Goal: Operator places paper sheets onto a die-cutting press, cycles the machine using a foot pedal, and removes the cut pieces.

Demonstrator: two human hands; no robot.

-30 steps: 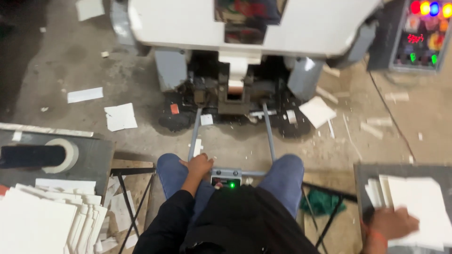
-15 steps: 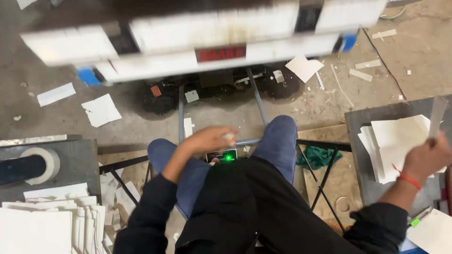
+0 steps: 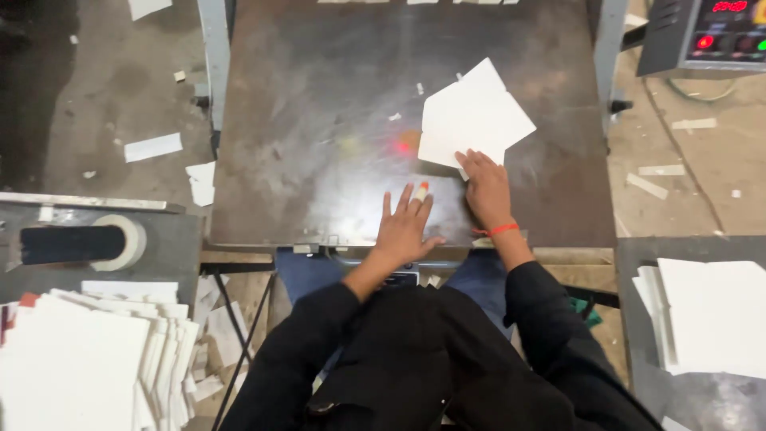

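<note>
A dark metal machine bed [image 3: 319,120] lies in front of me. A few white square sheets [image 3: 472,118] rest fanned on its right half. My right hand [image 3: 487,187], with a red band at the wrist, presses its fingertips on the near corner of those sheets. My left hand [image 3: 405,225] lies flat on the bare bed near its front edge, fingers spread, holding nothing; one fingertip is wrapped in orange and white. A small red light spot [image 3: 403,147] shows on the bed between the hands and the sheets.
A stack of white sheets [image 3: 706,315] lies on a grey side table at right. Another fanned pile of white sheets [image 3: 88,359] sits at lower left, with a tape roll [image 3: 120,239] behind it. A control panel [image 3: 730,32] with red lights stands at upper right. Paper scraps litter the floor.
The view has swung up from my lap to the machine bed. My right hand came off the right-hand stack and brought sheets onto the bed. My left hand rose from my lap onto the bed.
</note>
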